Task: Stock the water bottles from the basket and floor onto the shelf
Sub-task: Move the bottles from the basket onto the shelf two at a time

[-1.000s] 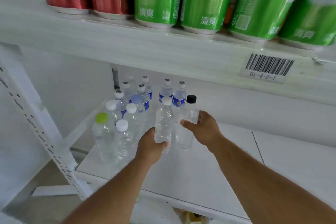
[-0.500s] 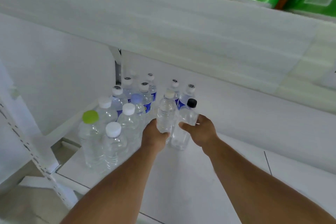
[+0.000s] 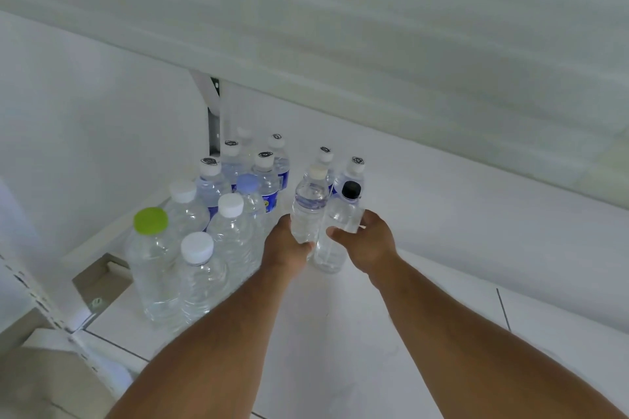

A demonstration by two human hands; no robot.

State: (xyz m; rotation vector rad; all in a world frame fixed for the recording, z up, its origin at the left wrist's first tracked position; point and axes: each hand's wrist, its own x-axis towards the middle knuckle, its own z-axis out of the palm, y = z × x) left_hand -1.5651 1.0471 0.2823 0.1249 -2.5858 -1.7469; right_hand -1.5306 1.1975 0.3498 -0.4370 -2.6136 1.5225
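On the white shelf (image 3: 442, 248), my left hand (image 3: 284, 245) grips a clear water bottle with a white cap (image 3: 308, 211). Right beside it, my right hand (image 3: 366, 241) grips a clear bottle with a black cap (image 3: 337, 224), whose base stands on the shelf. Both bottles are upright and nearly touch. Several more water bottles stand in a cluster at the back left, among them a large green-capped bottle (image 3: 151, 248), a white-capped one (image 3: 200, 275) and small blue-labelled ones (image 3: 267, 180). The basket and the floor bottles are out of view.
The upper shelf board (image 3: 374, 27) hangs low over the bottles. A perforated white upright (image 3: 37, 296) stands at the front left, and a bracket (image 3: 214, 112) sits in the back corner. The shelf surface stretches bare to the right of my hands.
The view tilted down, so the green cans above left the frame. Both hands moved the two bottles slightly further in toward the cluster, still holding them.
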